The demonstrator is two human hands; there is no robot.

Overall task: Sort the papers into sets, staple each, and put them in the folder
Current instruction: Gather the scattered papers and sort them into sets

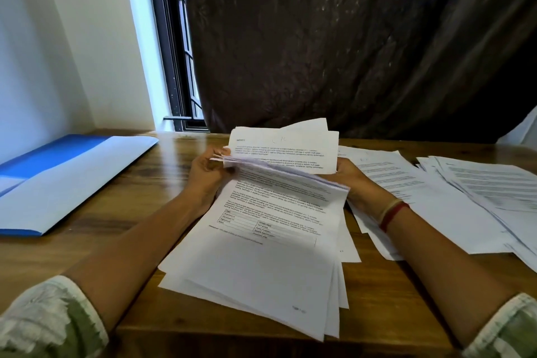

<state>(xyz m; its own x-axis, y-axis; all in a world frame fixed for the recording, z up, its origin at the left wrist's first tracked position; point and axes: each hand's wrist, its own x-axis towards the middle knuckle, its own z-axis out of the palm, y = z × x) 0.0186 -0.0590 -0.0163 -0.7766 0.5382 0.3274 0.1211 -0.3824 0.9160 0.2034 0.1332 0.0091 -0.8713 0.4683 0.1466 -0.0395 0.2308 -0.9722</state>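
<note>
So from where I'm standing: nearest the person, below the hands, a loose stack (261, 264) of printed sheets lies fanned on the bench (139, 241), its near corners splayed out toward the green-and-white sleeves (52, 320). The far end of that stack is lifted. The left hand (207, 169) is pinching the top-left edges of several pages, riffling them apart, and the right hand (350, 176) grips the same bundle at its far right edge. Most of those fingers are tucked behind the paper, so I can't see exactly how they sit. There's a red and pale band (393, 214) on that wrist.

Looks to me like we're in the sorting step, leafing through headers to see which page goes with which set. Nothing looks stapled as far as I can tell.

Just right of the right hand there's a spread pile (406, 192) of pages lying flat, and further right a second pile (494, 192), partly overlapping it. Probably sets in progress.

Well off to the left of the left hand the blue folder (72, 180) lies open, and I can't see any pages in it.

Next move, I'd guess: pull out the matching pages without dragging their neighbours, then drop them on the correct pile to the right. Thin sheets cling, so they need a careful peel. No stapler in sight, which could be a snag later.

Beyond the hands are a dark curtain (348, 38) and a window (174, 67).
</note>
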